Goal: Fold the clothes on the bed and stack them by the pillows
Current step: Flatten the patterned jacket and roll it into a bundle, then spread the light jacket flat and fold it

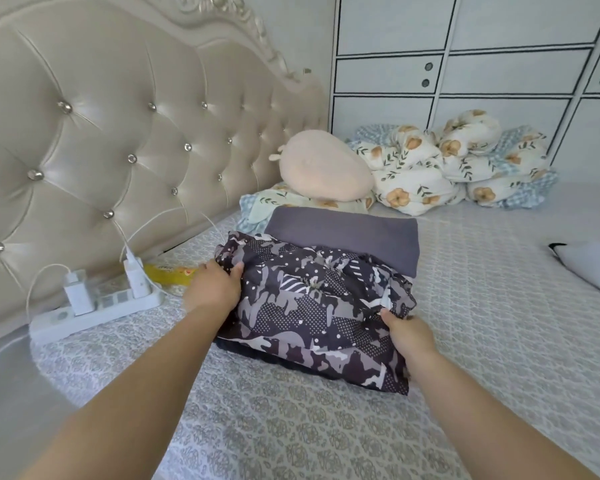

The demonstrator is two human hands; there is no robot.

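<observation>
A folded camouflage-print garment (312,306) in dark purple, grey and white lies on the bed, on top of a folded plain grey garment (347,233). My left hand (215,289) grips its left edge with the thumb over the fabric. My right hand (407,332) pinches its right edge. Just behind the pile lies a floral pillow (274,202) with a round beige plush cushion (323,168) on it, near the headboard.
A white power strip (94,306) with chargers and cables sits at the left by the tufted headboard (101,140), beside a yellow packet (168,273). A bundled floral quilt (447,164) lies at the back. A white item (589,265) lies at the right edge.
</observation>
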